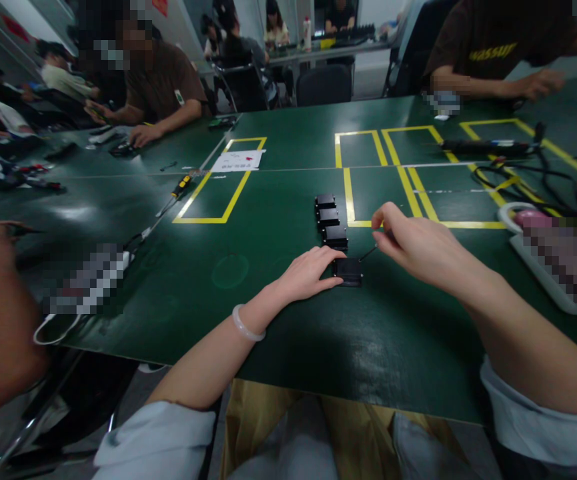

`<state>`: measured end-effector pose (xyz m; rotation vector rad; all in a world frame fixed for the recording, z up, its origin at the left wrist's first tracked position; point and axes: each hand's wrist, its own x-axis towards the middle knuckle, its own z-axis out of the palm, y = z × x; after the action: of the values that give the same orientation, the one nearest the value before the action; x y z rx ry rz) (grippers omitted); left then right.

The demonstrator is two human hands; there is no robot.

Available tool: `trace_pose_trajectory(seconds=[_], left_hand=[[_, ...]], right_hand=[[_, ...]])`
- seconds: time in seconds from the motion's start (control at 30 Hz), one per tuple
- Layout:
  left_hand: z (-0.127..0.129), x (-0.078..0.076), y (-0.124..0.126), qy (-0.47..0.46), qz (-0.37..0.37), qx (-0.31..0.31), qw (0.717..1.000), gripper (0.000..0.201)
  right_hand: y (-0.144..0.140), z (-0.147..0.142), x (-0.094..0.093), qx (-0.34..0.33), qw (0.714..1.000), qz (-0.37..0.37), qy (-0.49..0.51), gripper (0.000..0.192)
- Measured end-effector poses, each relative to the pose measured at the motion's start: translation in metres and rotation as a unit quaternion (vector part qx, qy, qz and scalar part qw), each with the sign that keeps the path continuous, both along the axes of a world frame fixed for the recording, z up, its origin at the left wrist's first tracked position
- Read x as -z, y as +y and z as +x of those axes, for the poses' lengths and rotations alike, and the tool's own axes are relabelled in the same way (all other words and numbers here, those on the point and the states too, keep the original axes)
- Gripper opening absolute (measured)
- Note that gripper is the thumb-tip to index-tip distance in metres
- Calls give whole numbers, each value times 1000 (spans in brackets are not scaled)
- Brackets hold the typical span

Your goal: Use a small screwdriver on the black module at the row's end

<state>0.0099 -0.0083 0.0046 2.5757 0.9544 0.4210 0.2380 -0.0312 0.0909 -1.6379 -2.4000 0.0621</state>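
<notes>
My left hand [313, 272] steadies a small black box-shaped part [349, 271] on the green table, thumb along its near side and fingers at its far left side. Small bright screw-like points show at the part's corners. In the closed fingers of my right hand [402, 237] is a thin dark rod-shaped tool [367, 253]. Its tip reaches down to the far right corner of the part; whether it touches cannot be made out, and its upper end is hidden in my hand. Beyond my left hand, similar black parts [335, 235] stand in a row running away from me.
Yellow tape outlines [351, 197] mark the green table [288, 347]. A paper sheet [239, 161] and a yellow-and-black screwdriver [183, 186] lie left of centre. Black cables [551, 177] and a white-edged tray [543, 270] are at right. Co-workers sit across, and an arm [1, 313] shows at left.
</notes>
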Motion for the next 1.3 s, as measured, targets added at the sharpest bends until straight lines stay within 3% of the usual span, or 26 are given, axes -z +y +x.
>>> trace_pose_trajectory(seconds=[0.27, 1.07, 1.3], left_hand=[[1, 0, 0, 1, 3, 0, 1000, 38], [0, 0, 0, 5, 0, -2, 1000, 39], [0, 0, 0, 0, 4, 3, 1000, 38]], right_hand=[[1, -1, 0, 13, 999, -4, -36, 28], [-1, 2, 1, -11, 1000, 10, -5, 25], [-1, -2, -1, 16, 999, 5, -36, 29]])
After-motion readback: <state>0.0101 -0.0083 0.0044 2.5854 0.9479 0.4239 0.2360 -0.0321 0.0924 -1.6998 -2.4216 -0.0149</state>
